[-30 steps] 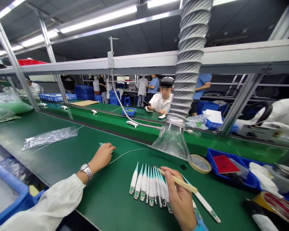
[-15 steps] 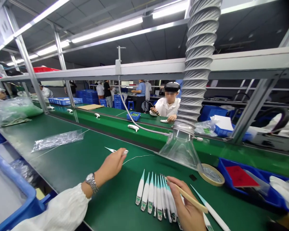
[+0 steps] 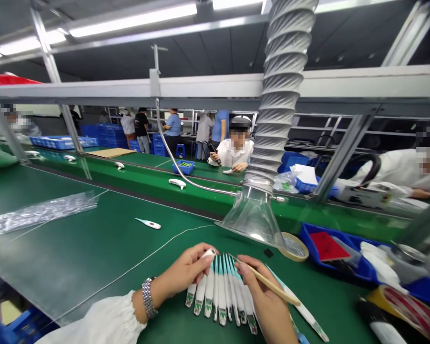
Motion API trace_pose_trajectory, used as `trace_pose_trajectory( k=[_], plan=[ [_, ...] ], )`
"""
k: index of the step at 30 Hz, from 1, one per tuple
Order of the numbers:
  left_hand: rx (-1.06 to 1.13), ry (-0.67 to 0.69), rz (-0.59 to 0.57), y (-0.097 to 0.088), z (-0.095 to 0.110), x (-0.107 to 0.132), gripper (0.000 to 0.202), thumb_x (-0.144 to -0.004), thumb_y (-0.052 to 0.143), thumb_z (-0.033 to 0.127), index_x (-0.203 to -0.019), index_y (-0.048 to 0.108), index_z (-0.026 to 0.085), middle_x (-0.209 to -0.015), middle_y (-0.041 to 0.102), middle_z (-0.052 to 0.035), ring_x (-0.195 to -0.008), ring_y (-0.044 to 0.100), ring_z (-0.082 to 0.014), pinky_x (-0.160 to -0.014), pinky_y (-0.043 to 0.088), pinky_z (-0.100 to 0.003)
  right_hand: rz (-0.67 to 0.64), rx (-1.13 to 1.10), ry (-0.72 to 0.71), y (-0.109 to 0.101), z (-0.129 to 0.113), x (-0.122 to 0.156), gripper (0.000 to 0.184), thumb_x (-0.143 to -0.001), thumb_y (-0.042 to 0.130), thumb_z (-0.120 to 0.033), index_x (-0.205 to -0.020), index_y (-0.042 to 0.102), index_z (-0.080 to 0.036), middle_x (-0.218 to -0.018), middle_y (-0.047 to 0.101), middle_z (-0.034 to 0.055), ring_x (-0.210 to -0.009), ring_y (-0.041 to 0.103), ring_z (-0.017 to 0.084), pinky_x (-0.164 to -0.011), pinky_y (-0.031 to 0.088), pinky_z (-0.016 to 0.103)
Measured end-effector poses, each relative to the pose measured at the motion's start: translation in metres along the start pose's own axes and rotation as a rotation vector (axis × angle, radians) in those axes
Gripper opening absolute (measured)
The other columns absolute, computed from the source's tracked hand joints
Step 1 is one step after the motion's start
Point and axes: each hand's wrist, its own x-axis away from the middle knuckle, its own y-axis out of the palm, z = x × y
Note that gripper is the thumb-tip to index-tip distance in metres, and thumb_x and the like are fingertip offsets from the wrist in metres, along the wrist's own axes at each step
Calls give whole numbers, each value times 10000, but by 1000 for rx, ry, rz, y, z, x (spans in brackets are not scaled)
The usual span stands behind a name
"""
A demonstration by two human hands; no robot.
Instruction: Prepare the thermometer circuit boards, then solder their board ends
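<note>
A fan of several white thermometer bodies with teal tips lies on the green mat in front of me. My left hand is closed, its fingertips pinching the tip of the leftmost one. Just right of the fan, my right hand is closed round a thin wooden stick that points toward the tips. A single finished thermometer lies alone farther back on the left. A thin white wire runs across the mat.
A clear fume funnel on a ribbed hose hangs just behind the fan. A tape roll and blue trays sit at right. A plastic bag of parts lies far left. Other people work across the green conveyor.
My left hand left the single thermometer on the mat at the back left and came right to the fan, where it now pinches the leftmost piece. The right hand stays put.
</note>
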Motion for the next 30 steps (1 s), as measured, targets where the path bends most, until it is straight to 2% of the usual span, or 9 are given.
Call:
trace_pose_trajectory(
  k=[6, 20, 25, 30],
  plan=[
    [-51, 5, -47, -3, 3, 4, 457, -811, 531, 541, -1044, 523, 149, -704, 489, 20, -531, 376, -65, -468, 277, -187, -86, -84, 32, 6, -5, 7, 343, -786, 566, -525, -871, 667, -208, -799, 689, 60, -821, 653, 212, -714, 534, 283],
    [-208, 51, -96, -2, 4, 8, 386, -857, 494, 461, -1079, 604, 165, -795, 561, -16, -680, 449, -124, -621, 379, -228, -171, -103, 34, 8, -9, 6, 347, -787, 567, -519, -865, 671, -197, -818, 693, 68, -818, 650, 220, -760, 519, 336],
    [-225, 70, -157, -3, 6, 9, 363, -870, 489, 439, -1066, 627, 165, -827, 587, -25, -740, 487, -143, -665, 392, -235, -229, -169, 73, 8, -9, 5, 344, -783, 576, -513, -857, 673, -192, -778, 685, 52, -787, 643, 201, -755, 518, 326],
    [-262, 81, -107, 0, 9, 10, 347, -872, 490, 414, -1065, 635, 164, -918, 637, -44, -822, 548, -174, -735, 431, -260, -208, -159, 71, 8, -8, 6, 322, -783, 588, -490, -869, 674, -192, -794, 686, 53, -815, 641, 204, -778, 505, 330]
  ],
)
